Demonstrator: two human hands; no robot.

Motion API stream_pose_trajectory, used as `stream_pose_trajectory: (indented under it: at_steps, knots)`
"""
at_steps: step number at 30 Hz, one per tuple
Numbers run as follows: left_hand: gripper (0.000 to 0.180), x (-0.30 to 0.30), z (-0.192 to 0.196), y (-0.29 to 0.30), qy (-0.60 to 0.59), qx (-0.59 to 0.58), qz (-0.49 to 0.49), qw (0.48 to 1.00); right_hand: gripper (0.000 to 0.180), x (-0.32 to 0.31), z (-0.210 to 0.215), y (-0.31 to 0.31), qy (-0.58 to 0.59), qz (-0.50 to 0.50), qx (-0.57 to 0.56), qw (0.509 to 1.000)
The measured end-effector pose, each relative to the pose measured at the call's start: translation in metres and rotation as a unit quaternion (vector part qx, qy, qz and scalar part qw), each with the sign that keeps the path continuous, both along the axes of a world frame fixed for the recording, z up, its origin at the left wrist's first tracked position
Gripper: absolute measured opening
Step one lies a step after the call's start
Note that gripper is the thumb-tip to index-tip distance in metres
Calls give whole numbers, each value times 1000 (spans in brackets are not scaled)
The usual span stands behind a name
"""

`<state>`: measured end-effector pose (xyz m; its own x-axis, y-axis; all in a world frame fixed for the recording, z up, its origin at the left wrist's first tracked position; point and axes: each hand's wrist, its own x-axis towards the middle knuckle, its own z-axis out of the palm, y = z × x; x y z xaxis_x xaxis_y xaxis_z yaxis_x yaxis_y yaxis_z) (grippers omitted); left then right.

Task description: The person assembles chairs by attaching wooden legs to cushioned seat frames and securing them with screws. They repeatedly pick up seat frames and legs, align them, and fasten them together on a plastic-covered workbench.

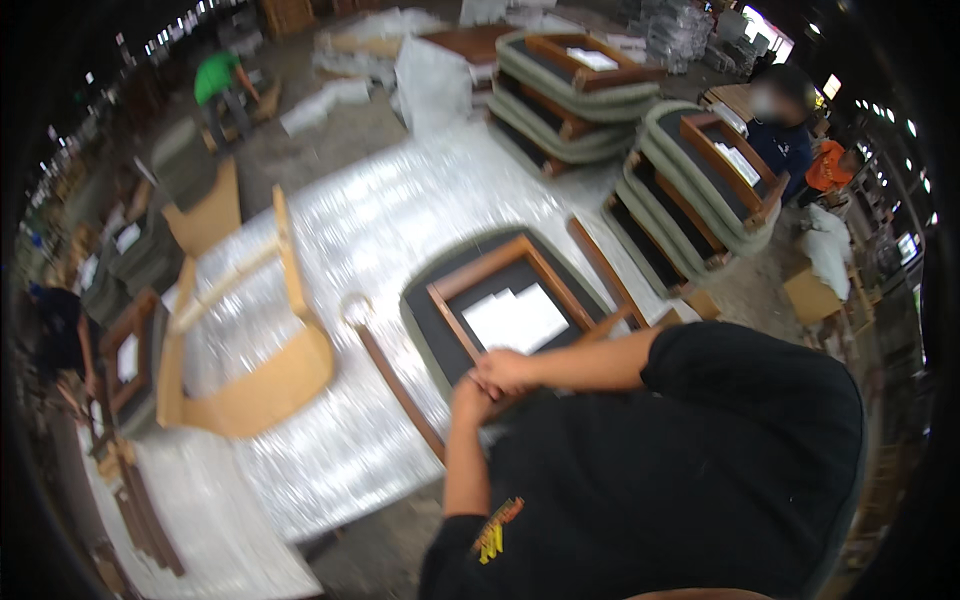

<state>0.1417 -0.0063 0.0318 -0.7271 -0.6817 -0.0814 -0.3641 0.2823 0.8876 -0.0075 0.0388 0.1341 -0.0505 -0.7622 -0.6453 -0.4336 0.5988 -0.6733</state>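
An upholstered chair panel (pixel 420 318) lies dark side up on the wrapped table in front of me, with a grey-green padded edge. On it rests a brown wooden frame (pixel 535 258), with white sheets of paper (pixel 515 320) inside. My right hand (pixel 507 371) and my left hand (pixel 471 396) meet at the frame's near side, fingers closed together. Whatever they pinch is hidden between them. A curved brown wooden strip (pixel 398 388) lies left of the panel, and another strip (pixel 605 268) lies to its right. A yellowish ring (pixel 355 309) sits near the left strip's far end.
Plastic film (pixel 350 220) covers the table. A bare wood chair frame (pixel 255 385) lies at left. Stacked padded panels (pixel 575 105) stand beyond, with another stack (pixel 690 190) at right. A masked person (pixel 780 140) is behind that stack; other people work at left and far back.
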Motion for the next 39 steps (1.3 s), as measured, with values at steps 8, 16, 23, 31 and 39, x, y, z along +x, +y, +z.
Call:
stream_pose_trajectory:
  at_steps: [8, 16, 23, 31, 39]
  knots:
    - [27, -7, -14, -6, -94, -12, -49, 994, 30, -14, -15, 20, -196, -222, 32, 955]
    - [25, -2, -15, -9, -92, -32, -79, 992, 21, -14, -18, 12, 98, 150, -54, 982]
    - [37, -4, -17, -10, -124, -86, -72, 986, 29, -12, 11, 1, 265, 414, -228, 840]
    - [29, -8, -2, -5, -152, 2, -56, 987, 70, -10, 18, 21, -78, -70, 113, 988]
    - [23, -11, -17, -8, -83, -49, -93, 991, 24, 8, 1, 10, 120, 135, -36, 983]
